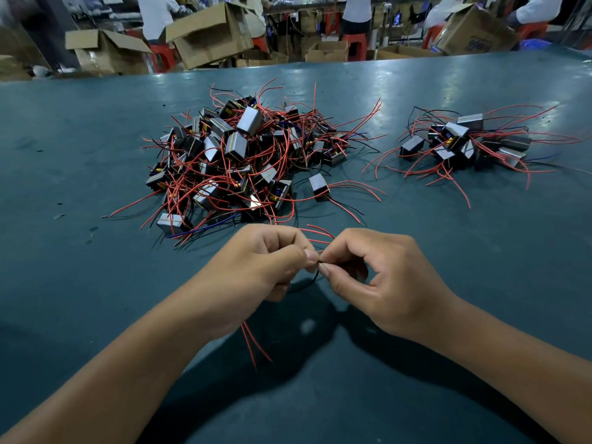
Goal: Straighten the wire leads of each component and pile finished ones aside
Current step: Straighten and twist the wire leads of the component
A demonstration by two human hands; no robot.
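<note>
My left hand (256,267) is curled round a component whose body is hidden in the fist; two red leads (253,342) hang out below it. My right hand (371,277) pinches a thin black lead (312,278) right beside the left fingertips, thumb against forefinger. More red leads (320,233) arc up between the two hands. A large tangled pile of grey block components (243,158) with red, black and blue wires lies beyond the hands. A smaller pile (461,142) lies at the right. One single component (318,186) sits between the piles.
The work surface is a dark green table (80,187). Its far edge runs across the top of the view. Behind it stand open cardboard boxes (211,33), red stools and seated people in white tops.
</note>
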